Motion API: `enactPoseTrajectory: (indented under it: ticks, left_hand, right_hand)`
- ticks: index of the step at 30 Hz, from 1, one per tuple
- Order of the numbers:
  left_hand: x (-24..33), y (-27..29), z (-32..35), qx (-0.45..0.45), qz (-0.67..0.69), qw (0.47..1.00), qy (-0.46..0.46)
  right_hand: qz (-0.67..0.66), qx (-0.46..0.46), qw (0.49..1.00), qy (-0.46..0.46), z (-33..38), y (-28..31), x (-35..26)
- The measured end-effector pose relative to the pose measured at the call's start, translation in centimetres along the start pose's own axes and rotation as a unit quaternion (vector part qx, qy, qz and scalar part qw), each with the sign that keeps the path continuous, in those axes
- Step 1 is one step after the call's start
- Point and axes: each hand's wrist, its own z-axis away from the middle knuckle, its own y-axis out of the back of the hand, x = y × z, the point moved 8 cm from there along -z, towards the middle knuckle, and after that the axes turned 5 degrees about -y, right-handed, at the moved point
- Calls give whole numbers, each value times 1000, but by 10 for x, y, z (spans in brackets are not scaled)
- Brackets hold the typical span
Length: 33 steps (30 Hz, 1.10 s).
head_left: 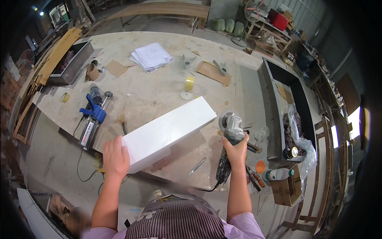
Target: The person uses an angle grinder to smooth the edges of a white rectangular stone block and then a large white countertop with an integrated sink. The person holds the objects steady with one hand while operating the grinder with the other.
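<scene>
Both hands are busy at the near edge of the wooden worktable (159, 85). The left hand (115, 156) lies flat, fingers closed together, on the near end of a long white block (169, 132) and presses on it. This white block lies slanted in the middle of the worktable, its far end pointing away and to the right. The right hand (236, 148) is clenched around the body of an angle grinder (229, 137), whose round head stands just beside the right side of the white block; whether it touches the block I cannot tell. Left of the white block lies a blue caulking gun (94, 115). Beyond the block's far end stands a roll of yellow tape (189, 83), and further away a stack of papers (151, 56).
</scene>
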Motion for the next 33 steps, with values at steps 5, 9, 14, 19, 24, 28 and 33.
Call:
enactPoseTrajectory:
  ticks: [5,9,14,19,24,28,33]
  left_hand:
    - [2,3,-4,23,-22,999,-8]
    - [0,4,-1,24,-24,999,-19]
    - [-4,-3,-2,9,-16,1000,2]
    - [-3,-2,-1,17,-19,999,-31]
    - [-2,-3,0,-8,-20,1000,-14]
    - [-2,-3,1,-3,-20,1000,-22]
    - [-1,-2,-2,-3,-15,1000,-24]
  right_hand:
    - [-74,-149,985,37,74,-29,2]
    - [85,-316,942,73,137,-62,-43]
    - [98,-336,929,117,145,-72,-54]
    - [53,-241,968,47,106,-58,-33]
    - [12,-152,988,23,60,-33,-18]
    - [-41,-92,994,33,25,-19,-13]
    - [-45,-34,998,2,-2,-8,-3]
